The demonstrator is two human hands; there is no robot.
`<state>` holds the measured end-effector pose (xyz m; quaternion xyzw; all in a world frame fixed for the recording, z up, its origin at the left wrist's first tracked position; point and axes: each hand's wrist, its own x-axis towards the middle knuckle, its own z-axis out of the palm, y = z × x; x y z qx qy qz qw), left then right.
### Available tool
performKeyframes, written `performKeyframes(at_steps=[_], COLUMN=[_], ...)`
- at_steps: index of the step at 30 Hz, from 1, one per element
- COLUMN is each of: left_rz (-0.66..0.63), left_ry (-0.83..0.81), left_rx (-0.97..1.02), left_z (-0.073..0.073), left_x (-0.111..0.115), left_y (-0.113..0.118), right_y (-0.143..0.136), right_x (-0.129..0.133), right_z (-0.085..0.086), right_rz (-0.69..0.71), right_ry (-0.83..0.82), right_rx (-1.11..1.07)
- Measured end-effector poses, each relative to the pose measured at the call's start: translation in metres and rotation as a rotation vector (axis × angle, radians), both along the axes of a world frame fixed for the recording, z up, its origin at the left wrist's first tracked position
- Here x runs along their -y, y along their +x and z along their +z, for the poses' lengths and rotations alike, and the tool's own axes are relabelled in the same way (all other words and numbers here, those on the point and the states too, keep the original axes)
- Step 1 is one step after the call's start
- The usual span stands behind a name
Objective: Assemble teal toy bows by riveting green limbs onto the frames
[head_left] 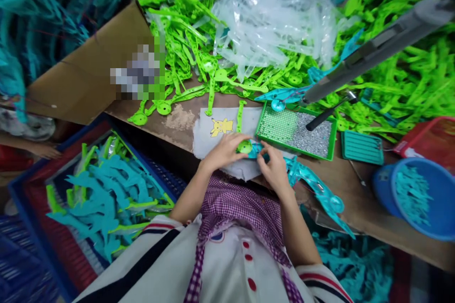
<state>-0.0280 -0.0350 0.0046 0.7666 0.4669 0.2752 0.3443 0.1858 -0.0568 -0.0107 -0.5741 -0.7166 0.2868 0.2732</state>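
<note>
1. At centre, above a grey cloth [205, 144] with a yellow cartoon figure, is a bright-green round-ended plastic piece [243, 147] beside a turquoise plastic piece [253, 150]. Your left hand [227, 150] steadies the green end between thumb and fingers. If that grip loosens, the pieces could twist apart; whether they are fastened cannot be told.

2. Your right hand [273, 163] has its fingertips drawn close together at the turquoise piece. Whether they pinch something smaller is too fine to see; anything that small could slip and be lost in the cloth's folds.

3. Just beyond your right hand sits a green tray [334, 144] holding many small silvery pieces [318, 139]. A knuckle or sleeve catching its near rim could spill them.

4. A hammer-like tool with a black handle [322, 119] lies with that handle over the tray. Knocked, it could roll and scatter the contents.

5. Beside your right wrist, a long turquoise part [313, 184] runs along the bench edge, its tip overhanging. Your forearm could sweep it off.

6. Ahead, loose bright-green parts [177, 33] are heaped high under clear plastic bags [270, 14]. A bump could slide some onto your cloth.
</note>
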Motion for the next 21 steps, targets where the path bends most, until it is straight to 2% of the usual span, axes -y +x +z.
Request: performKeyframes(at_steps=[3, 5, 11, 17, 21], left_rz=[-0.065, -0.084, 0.017, -0.115, -0.123], left_ry=[-0.031, -0.044, 0.027, -0.016, -0.022], left_rx=[-0.049, -0.080, -0.188, -0.227, -0.261], left_z=[0.002, 0.003, 0.003, 0.002, 0.006], left_x=[-0.029, -0.035, -0.019, -0.021, -0.019], left_y=[0.002, 0.005, 0.007, 0.003, 0.002], right_y=[-0.002, -0.002, -0.004, -0.006, -0.007], right_x=[0.001, 0.003, 0.008, 0.008, 0.007], right_z=[-0.004, -0.006, -0.007, -0.008, -0.011], right_rz=[-0.029, -0.028, 0.024, 0.051, 0.049], right_ry=[-0.023, -0.001, 0.032, 0.045, 0.093], right_rx=[-0.021, -0.024, -0.039, -0.020, -0.008])
